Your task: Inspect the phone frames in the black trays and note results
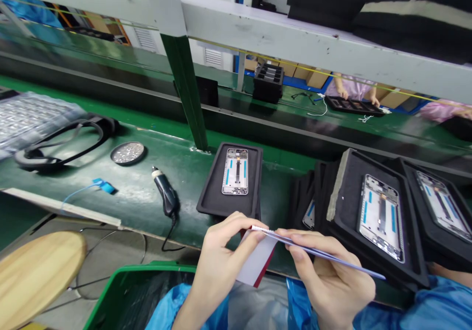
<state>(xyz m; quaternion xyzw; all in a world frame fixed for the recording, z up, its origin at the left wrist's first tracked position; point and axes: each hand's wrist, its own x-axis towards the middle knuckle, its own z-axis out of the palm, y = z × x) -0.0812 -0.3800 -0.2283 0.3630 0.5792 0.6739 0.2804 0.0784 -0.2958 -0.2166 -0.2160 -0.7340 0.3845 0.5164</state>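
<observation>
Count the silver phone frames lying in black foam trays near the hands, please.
4: one in the flat tray ahead, two in tilted trays at right, one partly hidden between trays. More may be hidden.

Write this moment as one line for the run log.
left hand: pinches white card | right hand: holds tweezers at card edge | foam tray: on bench

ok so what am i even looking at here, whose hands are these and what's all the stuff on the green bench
This is one picture from a camera worn on a person's head, looking down at their own bare hands. The left hand pinches a small white and red card; the right hand holds a thin pale blue strip against it. On the green bench lie black foam trays, each holding a silver phone frame, plus a black electric screwdriver and a round metal dish. Other people's hands work at the far side.
</observation>
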